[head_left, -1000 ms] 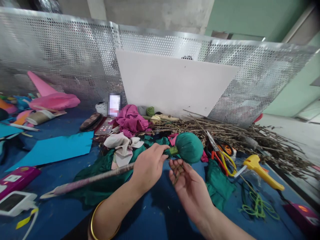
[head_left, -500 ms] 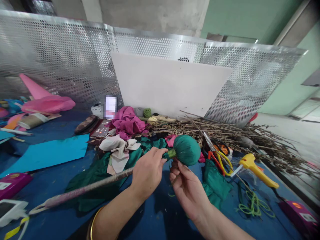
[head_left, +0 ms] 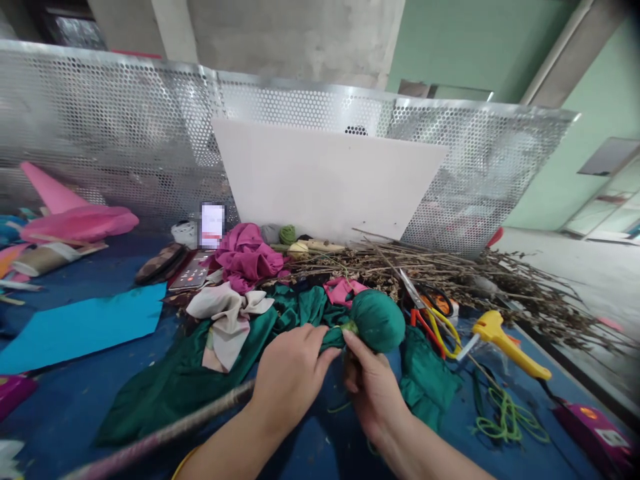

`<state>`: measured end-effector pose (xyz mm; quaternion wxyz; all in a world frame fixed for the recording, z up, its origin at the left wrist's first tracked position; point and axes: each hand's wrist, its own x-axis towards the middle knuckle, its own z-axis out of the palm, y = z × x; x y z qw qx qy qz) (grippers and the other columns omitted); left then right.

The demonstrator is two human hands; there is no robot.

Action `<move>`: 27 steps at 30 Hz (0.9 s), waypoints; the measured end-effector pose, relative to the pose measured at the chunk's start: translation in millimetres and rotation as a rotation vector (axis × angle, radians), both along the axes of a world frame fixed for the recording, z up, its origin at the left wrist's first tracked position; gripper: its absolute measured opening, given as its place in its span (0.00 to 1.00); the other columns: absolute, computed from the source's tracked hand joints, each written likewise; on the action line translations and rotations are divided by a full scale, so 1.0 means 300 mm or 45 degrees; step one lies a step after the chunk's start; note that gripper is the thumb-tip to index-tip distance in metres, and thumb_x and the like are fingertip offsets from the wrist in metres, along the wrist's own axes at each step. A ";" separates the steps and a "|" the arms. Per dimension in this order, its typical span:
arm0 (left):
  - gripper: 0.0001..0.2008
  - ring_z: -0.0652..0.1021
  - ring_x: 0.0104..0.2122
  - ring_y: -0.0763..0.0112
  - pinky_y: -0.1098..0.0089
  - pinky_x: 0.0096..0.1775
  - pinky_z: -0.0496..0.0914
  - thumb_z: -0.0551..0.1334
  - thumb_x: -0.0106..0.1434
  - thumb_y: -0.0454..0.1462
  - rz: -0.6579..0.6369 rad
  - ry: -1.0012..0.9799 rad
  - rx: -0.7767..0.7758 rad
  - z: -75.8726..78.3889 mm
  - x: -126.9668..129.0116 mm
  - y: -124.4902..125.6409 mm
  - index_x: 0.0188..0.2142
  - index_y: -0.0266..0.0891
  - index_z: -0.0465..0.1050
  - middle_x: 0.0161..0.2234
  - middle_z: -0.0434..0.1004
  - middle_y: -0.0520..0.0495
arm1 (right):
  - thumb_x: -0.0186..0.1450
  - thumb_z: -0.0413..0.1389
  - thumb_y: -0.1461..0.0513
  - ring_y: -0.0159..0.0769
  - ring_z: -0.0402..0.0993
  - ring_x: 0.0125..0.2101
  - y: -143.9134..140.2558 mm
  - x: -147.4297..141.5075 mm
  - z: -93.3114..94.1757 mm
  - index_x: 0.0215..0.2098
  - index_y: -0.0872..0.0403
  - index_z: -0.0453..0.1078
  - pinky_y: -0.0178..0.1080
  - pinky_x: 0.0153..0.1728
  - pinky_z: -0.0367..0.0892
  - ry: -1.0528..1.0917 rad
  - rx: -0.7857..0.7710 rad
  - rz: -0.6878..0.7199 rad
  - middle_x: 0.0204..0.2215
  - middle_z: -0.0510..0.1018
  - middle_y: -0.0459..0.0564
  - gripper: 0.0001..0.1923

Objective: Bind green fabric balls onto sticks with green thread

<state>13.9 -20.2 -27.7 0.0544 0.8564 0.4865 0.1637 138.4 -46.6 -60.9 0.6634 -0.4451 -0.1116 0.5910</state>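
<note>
From the head camera, the green cloth ball (head_left: 380, 321) is just ahead of me, a little right of centre, round and smooth, its cloth gathered into a narrow neck on the left with a lighter green band (head_left: 350, 327) around it. My left hand (head_left: 293, 373) pinches the neck between thumb and fingers, and a wrapped stick (head_left: 200, 417) slants from the near left up to that hand. My right hand (head_left: 373, 393) pinches at the band, thumb on top and the other fingers curled, partly hidden. Thin green string (head_left: 340, 408) loops just left of it. The ball is above the blue table (head_left: 320, 443). At far left, beside a phone (head_left: 190, 275), lies a patterned pouch (head_left: 159, 263), its contents hidden from me.
</note>
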 end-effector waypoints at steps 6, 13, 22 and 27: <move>0.33 0.70 0.53 0.45 0.51 0.50 0.68 0.65 0.54 0.52 0.088 -0.024 -0.011 0.054 -0.026 0.011 0.55 0.37 0.66 0.55 0.69 0.35 | 0.47 0.70 0.55 0.20 0.43 0.13 0.010 0.002 -0.007 0.18 0.56 0.63 0.29 0.13 0.39 -0.029 0.039 0.025 0.10 0.54 0.34 0.21; 0.43 0.65 0.59 0.54 0.57 0.56 0.64 0.59 0.54 0.31 -0.225 -0.032 -0.019 0.028 0.076 0.008 0.66 0.36 0.41 0.62 0.58 0.34 | 0.47 0.70 0.56 0.26 0.61 0.17 0.015 0.001 -0.006 0.33 0.57 0.76 0.29 0.17 0.54 0.051 0.097 0.046 0.21 0.74 0.43 0.19; 0.16 0.79 0.39 0.53 0.59 0.39 0.71 0.50 0.60 0.31 0.091 0.225 -0.309 0.035 0.082 0.026 0.46 0.34 0.69 0.39 0.78 0.36 | 0.45 0.70 0.54 0.20 0.44 0.13 0.023 0.004 -0.027 0.22 0.58 0.69 0.29 0.14 0.40 -0.071 -0.010 0.060 0.09 0.54 0.34 0.19; 0.08 0.79 0.35 0.55 0.62 0.36 0.68 0.51 0.59 0.33 0.056 0.181 -0.379 0.031 0.042 0.031 0.32 0.39 0.68 0.32 0.78 0.40 | 0.46 0.70 0.54 0.21 0.44 0.14 0.010 -0.001 -0.030 0.22 0.58 0.69 0.29 0.14 0.39 -0.089 -0.007 0.096 0.11 0.54 0.34 0.19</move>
